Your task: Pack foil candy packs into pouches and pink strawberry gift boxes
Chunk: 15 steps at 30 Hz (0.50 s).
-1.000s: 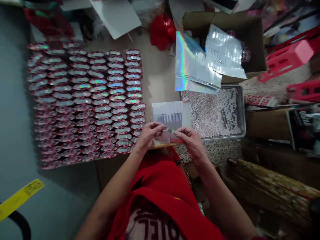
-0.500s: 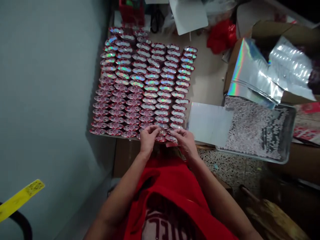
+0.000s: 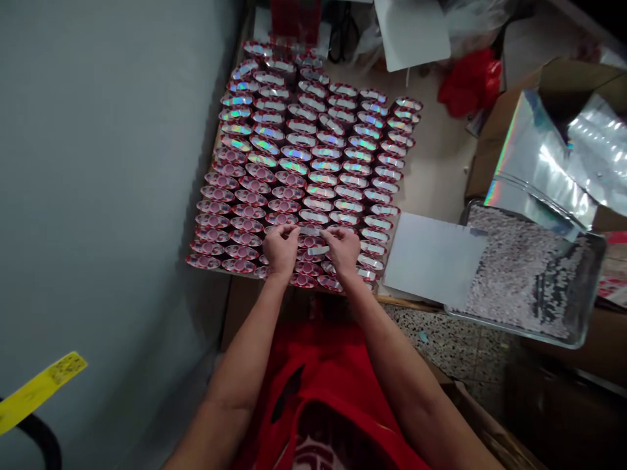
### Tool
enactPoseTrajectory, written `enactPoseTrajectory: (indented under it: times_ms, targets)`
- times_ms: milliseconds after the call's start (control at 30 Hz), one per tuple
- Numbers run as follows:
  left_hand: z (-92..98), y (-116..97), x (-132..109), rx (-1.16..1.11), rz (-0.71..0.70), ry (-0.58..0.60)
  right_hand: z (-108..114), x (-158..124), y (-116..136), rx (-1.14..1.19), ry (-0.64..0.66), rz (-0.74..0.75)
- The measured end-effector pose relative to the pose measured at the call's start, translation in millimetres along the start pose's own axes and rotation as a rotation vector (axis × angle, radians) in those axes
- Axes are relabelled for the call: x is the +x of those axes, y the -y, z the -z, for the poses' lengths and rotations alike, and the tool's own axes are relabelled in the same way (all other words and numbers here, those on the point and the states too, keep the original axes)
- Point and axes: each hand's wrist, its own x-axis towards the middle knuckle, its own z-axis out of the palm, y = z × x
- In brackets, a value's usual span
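From the head camera, the left hand [image 3: 281, 248] and the right hand [image 3: 343, 247] meet over the front part of a dense array of oval-topped packs [image 3: 247, 212] standing in columns on the counter [image 3: 434, 153]. Each hand is pinched, thumb against fingers, on one end of a small silvery strip [image 3: 309, 230], which stretches level between them just above the pack tops. Nearer the person, a paler strip [image 3: 318, 250] lies slightly slanted over a pack beside the right hand. Packs at the front left show pink patterned tops, while those toward the back and right bear silvery bands, some with rainbow glints. Just right of the array, a white sheet [image 3: 431, 254] reaches over the left edge of a metal tray [image 3: 594, 287] filled with tiny pale pieces [image 3: 512, 267]. Holographic sheets [image 3: 539, 173] lie partly over the tray's far edge, against a cardboard box [image 3: 494, 147]. A red plastic bag [image 3: 470, 81] sits beyond, and a red apron [image 3: 337, 365] covers the person's front.
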Motion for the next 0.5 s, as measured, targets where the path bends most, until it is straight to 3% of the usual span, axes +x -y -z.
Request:
enactPoseTrajectory:
  times_ms: [167, 500]
  targets:
    - [-4.3, -2.3, 13.0, 0.292, -0.100, -0.007, -11.8, 6.9, 6.3, -0.229, -0.064, -0.005]
    - [-6.3, -1.9, 12.2, 0.386, -0.116, 0.019, -13.5, 10.9, 9.1, -0.292, -0.049, -0.055]
